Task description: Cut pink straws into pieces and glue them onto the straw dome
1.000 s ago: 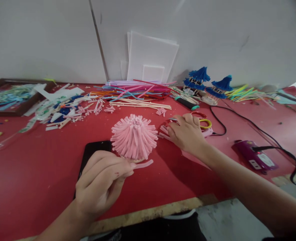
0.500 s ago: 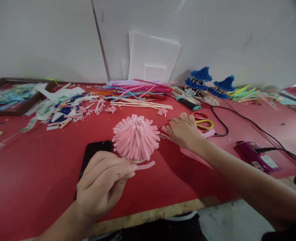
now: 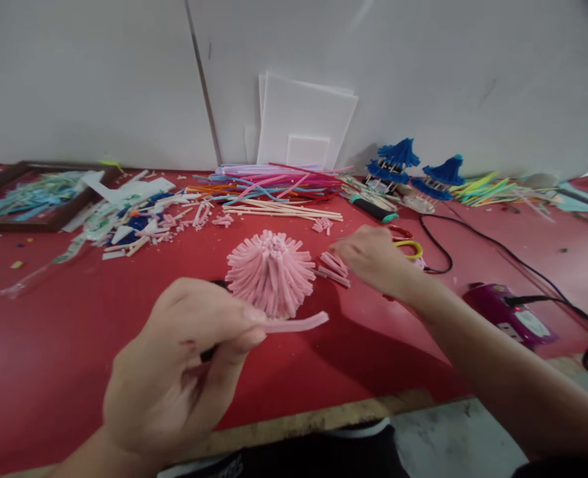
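Note:
A pink cone [image 3: 273, 273] of many short fuzzy strips stands on the red table. In front of it, my left hand [image 3: 189, 362] pinches one end of a pink strip [image 3: 296, 324], whose free end points right. My right hand [image 3: 371, 255] is closed to the right of the cone, beside a small pile of loose pink strips [image 3: 334, 267]. Its fingertips are blurred, and a thin dark thing shows at them, too small to make out. Scissors with red and yellow handles [image 3: 409, 249] lie partly hidden behind my right hand.
Coloured sticks [image 3: 284, 182] and scraps [image 3: 135, 222] lie along the back. White sheets [image 3: 306, 116] lean on the wall, with two blue tiered models [image 3: 438, 178] to their right. A purple power box [image 3: 510, 315] with a black cable sits at right. A brown frame [image 3: 50, 222] is at left.
My left hand has come nearer the camera with the pink strip, now covering most of the black phone. My right hand has moved slightly right, off the pile of strips.

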`<act>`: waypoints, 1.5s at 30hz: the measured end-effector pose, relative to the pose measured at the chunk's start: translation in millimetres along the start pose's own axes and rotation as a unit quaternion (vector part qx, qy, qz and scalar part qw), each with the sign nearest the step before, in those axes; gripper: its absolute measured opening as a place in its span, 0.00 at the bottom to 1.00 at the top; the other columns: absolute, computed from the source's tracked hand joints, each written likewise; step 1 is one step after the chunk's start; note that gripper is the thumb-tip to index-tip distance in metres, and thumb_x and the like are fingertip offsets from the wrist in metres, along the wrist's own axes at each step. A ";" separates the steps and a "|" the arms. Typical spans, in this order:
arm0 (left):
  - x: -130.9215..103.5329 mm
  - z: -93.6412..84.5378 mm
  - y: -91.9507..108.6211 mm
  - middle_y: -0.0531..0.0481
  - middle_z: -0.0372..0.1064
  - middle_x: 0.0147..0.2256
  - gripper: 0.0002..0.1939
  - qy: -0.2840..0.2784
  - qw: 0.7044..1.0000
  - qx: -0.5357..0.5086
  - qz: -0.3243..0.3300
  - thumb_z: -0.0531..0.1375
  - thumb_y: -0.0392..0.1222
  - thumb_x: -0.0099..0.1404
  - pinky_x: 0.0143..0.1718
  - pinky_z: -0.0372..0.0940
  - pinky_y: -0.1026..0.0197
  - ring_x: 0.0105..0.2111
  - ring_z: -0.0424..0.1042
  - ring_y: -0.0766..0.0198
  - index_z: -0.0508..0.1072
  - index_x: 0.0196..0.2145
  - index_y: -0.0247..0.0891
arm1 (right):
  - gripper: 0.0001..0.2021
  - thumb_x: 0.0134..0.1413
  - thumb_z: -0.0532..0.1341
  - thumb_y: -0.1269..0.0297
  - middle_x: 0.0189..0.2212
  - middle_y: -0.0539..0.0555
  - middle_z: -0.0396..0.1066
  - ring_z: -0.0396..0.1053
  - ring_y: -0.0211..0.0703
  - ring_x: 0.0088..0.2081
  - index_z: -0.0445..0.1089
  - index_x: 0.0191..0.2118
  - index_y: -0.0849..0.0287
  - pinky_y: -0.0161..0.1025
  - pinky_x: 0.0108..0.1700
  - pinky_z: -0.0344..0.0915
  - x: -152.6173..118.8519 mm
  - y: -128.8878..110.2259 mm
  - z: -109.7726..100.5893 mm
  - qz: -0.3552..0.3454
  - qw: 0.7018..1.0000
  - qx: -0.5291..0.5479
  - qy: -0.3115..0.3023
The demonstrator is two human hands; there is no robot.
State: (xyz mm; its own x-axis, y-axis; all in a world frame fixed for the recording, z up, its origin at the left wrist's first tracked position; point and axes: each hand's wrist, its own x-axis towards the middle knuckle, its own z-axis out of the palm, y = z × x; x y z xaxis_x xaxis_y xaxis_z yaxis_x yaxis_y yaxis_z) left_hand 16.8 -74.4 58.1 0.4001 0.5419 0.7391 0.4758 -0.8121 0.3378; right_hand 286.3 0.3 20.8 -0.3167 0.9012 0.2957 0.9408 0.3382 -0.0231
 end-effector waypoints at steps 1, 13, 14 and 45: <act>7.3 -2.7 2.2 0.51 0.72 0.26 0.04 0.028 0.999 0.009 -0.019 0.59 0.32 0.63 0.26 0.67 0.59 0.25 0.69 0.65 0.74 0.34 0.39 | 0.19 0.59 0.52 0.63 0.18 0.52 0.69 0.63 0.42 0.25 0.69 0.18 0.57 0.41 0.33 0.53 0.2 -3.5 2.7 -0.012 1.000 0.015 -0.007; 97.3 -2.8 -13.6 0.59 0.68 0.23 0.11 0.036 0.965 -0.205 -0.160 0.64 0.37 0.64 0.17 0.57 0.73 0.20 0.65 0.76 0.73 0.44 0.38 | 0.12 0.57 0.62 0.52 0.40 0.47 0.75 0.74 0.40 0.43 0.73 0.43 0.52 0.43 0.49 0.71 31.5 -61.7 -64.5 -0.168 0.761 0.573 0.253; 99.3 -3.0 -12.7 0.59 0.68 0.23 0.11 0.033 0.962 -0.220 -0.155 0.64 0.37 0.64 0.17 0.56 0.74 0.20 0.65 0.77 0.73 0.44 0.37 | 0.09 0.56 0.64 0.56 0.39 0.47 0.76 0.74 0.39 0.42 0.73 0.40 0.53 0.41 0.48 0.72 33.9 -66.3 -66.4 -0.167 0.751 0.583 0.259; 73.0 10.5 -32.6 0.54 0.75 0.32 0.06 0.029 0.973 -0.187 -0.133 0.64 0.39 0.63 0.36 0.71 0.68 0.33 0.76 0.69 0.69 0.36 0.39 | 0.03 0.50 0.68 0.72 0.28 0.50 0.77 0.75 0.37 0.31 0.76 0.30 0.57 0.35 0.35 0.73 -4.3 -49.9 -65.4 -0.186 0.876 0.318 0.312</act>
State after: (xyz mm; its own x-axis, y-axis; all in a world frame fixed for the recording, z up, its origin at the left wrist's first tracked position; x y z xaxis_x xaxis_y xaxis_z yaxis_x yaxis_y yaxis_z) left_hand 38.7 -6.1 94.9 0.2507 0.7392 0.6250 0.2345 -0.6728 0.7017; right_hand 248.6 -38.1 83.2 -0.2737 0.4405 0.8550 0.4667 0.8381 -0.2825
